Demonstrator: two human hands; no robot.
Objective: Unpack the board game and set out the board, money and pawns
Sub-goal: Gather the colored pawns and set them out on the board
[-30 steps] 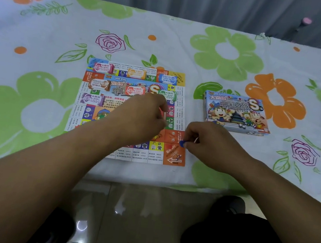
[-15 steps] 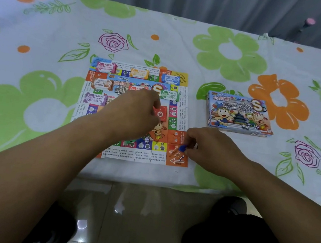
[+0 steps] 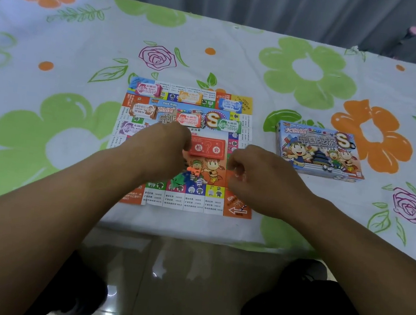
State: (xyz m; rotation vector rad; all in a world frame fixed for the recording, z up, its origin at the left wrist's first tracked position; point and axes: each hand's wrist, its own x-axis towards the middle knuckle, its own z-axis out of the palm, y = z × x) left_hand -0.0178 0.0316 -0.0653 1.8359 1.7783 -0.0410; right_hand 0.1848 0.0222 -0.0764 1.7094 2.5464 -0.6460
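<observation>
On board (image 3: 213,203): seven money stacks (image 3: 148,89), one die (image 3: 199,182).

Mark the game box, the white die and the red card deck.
game box (image 3: 319,150), head view, lid centre.
white die (image 3: 199,182), head view, top face.
red card deck (image 3: 207,148), head view, top card's centre.

Board (image 3: 190,202) on table (image 3: 85,35), box (image 3: 318,152) right of it; money stacks (image 3: 148,89) on board's far half, pawns (image 3: 186,175) near middle.

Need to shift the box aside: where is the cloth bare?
Bare cloth: left of the board, behind it, and right of the game box. Crowded: money stacks cover the board's far half; pawns and die sit by the left hand.
</observation>
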